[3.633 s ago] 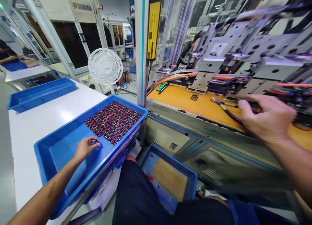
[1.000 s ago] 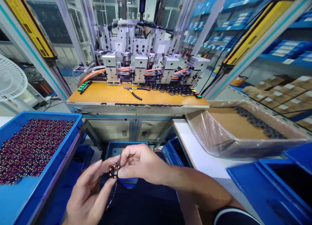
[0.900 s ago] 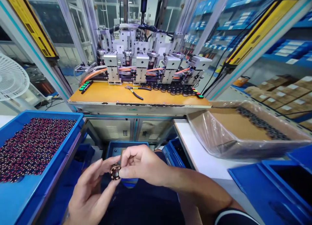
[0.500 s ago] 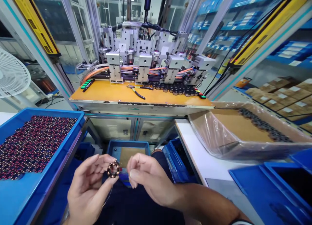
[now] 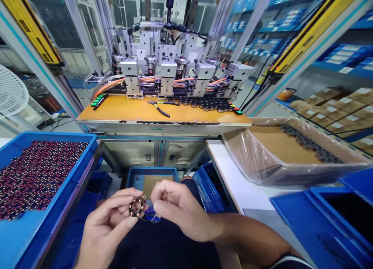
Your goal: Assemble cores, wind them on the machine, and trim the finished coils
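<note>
My left hand is closed around a small ring-shaped motor stator, pinched between thumb and fingers. Dark slots and copper windings show around its open centre. To its right, my right hand has thumb and forefinger pressed together on thin wire leads that run toward the stator. Both hands are held over my lap, above dark clothing. The exact ends of the wires are hard to make out.
On the left, a blue tray holds many similar stators. Ahead, an orange bench carries pliers, dark round parts and a clamping machine. At right stands a plastic-lined carton; a blue bin sits nearer.
The stator has turned slightly in my left hand, whose fingers have shifted along its edge. Wire leads now show at my right fingertips. The view has moved slightly.
</note>
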`<action>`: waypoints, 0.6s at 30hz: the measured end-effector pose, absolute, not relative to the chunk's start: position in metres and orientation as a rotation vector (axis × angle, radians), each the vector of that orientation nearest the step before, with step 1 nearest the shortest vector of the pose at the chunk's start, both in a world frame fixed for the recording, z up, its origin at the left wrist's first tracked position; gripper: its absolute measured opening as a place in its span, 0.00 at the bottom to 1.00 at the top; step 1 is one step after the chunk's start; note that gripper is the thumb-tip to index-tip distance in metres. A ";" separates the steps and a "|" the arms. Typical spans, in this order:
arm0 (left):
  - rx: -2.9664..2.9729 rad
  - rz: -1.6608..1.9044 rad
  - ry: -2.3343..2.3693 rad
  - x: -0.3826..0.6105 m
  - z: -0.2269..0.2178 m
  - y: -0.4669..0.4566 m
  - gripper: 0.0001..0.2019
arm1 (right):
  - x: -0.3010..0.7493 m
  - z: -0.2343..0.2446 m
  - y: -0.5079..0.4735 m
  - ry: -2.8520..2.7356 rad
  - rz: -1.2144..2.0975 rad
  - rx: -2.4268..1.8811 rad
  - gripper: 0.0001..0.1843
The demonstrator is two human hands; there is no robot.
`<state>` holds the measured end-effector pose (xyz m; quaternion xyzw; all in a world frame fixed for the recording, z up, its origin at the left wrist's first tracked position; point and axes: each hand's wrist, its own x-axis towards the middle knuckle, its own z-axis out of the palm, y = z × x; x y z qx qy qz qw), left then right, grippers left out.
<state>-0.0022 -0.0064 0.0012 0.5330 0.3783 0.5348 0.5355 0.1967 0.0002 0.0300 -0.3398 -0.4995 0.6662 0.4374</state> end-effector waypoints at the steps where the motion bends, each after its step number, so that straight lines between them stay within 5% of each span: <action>1: 1.262 1.251 0.889 -0.002 0.001 -0.005 0.12 | 0.199 0.034 0.002 -1.273 1.647 -0.855 0.25; 18: 0.966 1.080 0.977 0.017 0.026 -0.009 0.13 | 0.223 0.065 0.024 -1.559 1.775 -1.035 0.20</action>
